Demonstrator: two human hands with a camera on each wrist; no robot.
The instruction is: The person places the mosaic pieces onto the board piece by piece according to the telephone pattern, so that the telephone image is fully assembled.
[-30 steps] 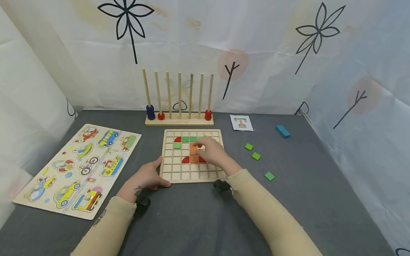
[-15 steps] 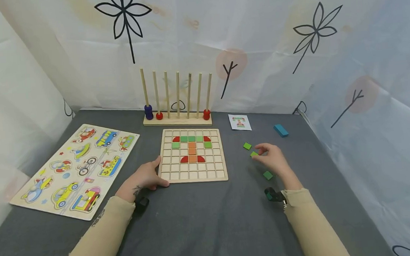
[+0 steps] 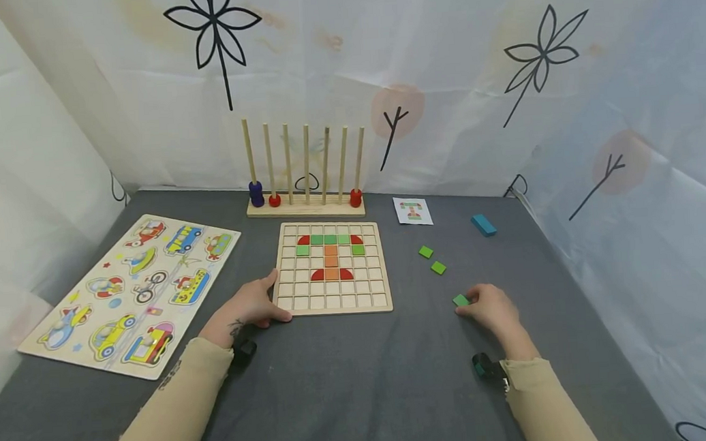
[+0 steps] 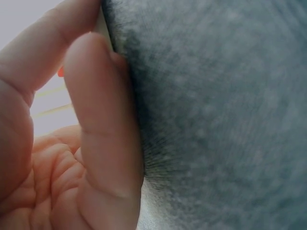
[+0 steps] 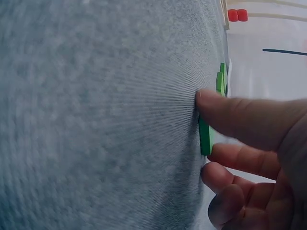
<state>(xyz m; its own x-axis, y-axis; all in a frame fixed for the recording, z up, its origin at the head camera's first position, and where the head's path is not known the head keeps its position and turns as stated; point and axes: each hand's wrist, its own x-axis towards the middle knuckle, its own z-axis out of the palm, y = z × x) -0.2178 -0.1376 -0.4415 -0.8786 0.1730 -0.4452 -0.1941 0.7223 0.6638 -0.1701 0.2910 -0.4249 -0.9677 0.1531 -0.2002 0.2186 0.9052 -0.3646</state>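
On the grey cloth, a wooden grid board (image 3: 330, 297) carries red, green and orange pieces laid in a T-like figure. My left hand (image 3: 251, 305) holds its near left corner, one digit on the left edge and another at the front edge. To the board's right, my right hand (image 3: 493, 308) pinches a green square tile (image 3: 460, 300) between thumb and finger, close to the cloth. The right wrist view shows the thumb (image 5: 240, 115) and a fingertip at opposite ends of this tile (image 5: 205, 136). Two more green tiles (image 3: 438, 268) lie farther back.
A vehicle puzzle board (image 3: 130, 291) lies at left. Behind the grid stands a wooden peg rack (image 3: 306, 209) with purple and red beads. A small pattern card (image 3: 412, 211) and a blue block (image 3: 484, 225) lie at back right. White printed cloth (image 3: 330, 65) walls the table.
My right hand has left the grid board, moved right past the middle green tile, and come forward to the nearest one, which it now pinches. The left hand keeps its place at the corner.
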